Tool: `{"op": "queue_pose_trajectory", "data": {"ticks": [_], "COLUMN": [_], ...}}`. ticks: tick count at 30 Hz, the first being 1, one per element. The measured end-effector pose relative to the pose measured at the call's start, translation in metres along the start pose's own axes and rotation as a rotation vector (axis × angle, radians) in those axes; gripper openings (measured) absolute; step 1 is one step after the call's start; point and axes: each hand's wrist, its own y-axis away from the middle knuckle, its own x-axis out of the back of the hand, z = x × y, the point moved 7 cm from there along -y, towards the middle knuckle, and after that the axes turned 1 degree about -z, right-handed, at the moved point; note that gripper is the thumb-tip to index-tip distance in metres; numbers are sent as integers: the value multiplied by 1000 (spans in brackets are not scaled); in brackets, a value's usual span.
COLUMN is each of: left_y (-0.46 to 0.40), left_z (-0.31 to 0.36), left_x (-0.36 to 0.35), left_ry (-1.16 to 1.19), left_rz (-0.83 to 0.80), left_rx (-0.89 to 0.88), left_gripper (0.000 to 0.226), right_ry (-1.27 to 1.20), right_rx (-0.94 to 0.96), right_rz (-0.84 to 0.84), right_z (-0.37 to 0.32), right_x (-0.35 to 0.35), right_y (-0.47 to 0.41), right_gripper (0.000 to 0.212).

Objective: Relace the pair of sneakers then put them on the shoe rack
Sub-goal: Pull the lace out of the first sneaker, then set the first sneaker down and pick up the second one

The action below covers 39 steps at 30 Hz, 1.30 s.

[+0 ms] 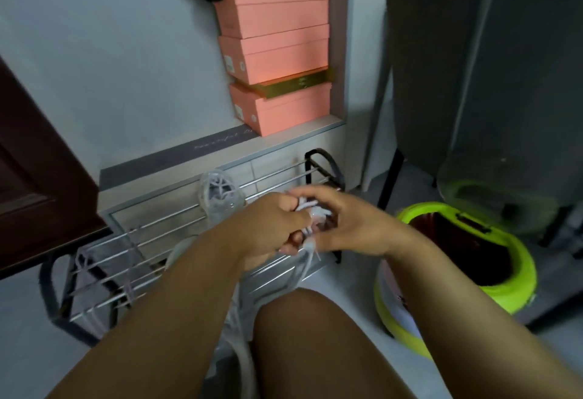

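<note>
While both hands grip laces (310,209), the green bin (492,272) seemingly holds nothing.

One white sneaker (220,198) sits on the shoe rack (157,241) top rails. Second sneaker (310,225), laces (307,253) dangling, is held over the rack.

Sneaker (220,193) on shoe rack (151,241)

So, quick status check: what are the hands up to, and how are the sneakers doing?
Left hand and right hand both gripping the pale lilac laces. One white sneaker already on the metal wire shoe rack. Nothing blocking the rack.
</note>
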Motion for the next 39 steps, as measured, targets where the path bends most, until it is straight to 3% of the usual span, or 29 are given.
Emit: {"op": "queue_pose_trajectory", "data": {"ticks": [2,5,10,14,17,21,26,30,36,39], "left_y": [-6,-14,-21,-18,-17,-14,-5,5,30,51], "left_z": [3,5,5,-7,-15,-22,-26,-28,-34,-42], "left_x": [-13,-31,-58,-57,-53,-39,-17,-3,32,67], "left_ry": [-22,-71,96,99,111,124,112,140,80,-3], "left_rz": [7,-10,-12,-15,3,59,139,201,300,441], "left_rx": [-10,-62,-94,-36,-3,25,31,34,-16,-52], "left_gripper": [18,15,9,11,13,13,14,12,15,18], "right_ry": [-58,-80,-66,240,449,640,713,726,723,613], "right_rx": [-51,-132,-257,-262,-344,-636,-844,-779,-507,-397], "right_rz": [28,150,403,809,956,775,636,597,316,237], "right_z": [15,29,38,18,16,54,91,81,44,29], "right_x": [1,17,65,139,181,191,177,150,59,12], "right_y": [11,32,82,116,136,138,137,109,21,-9], "right_gripper": [60,37,16,19,21,15,59,47,35,33]}}
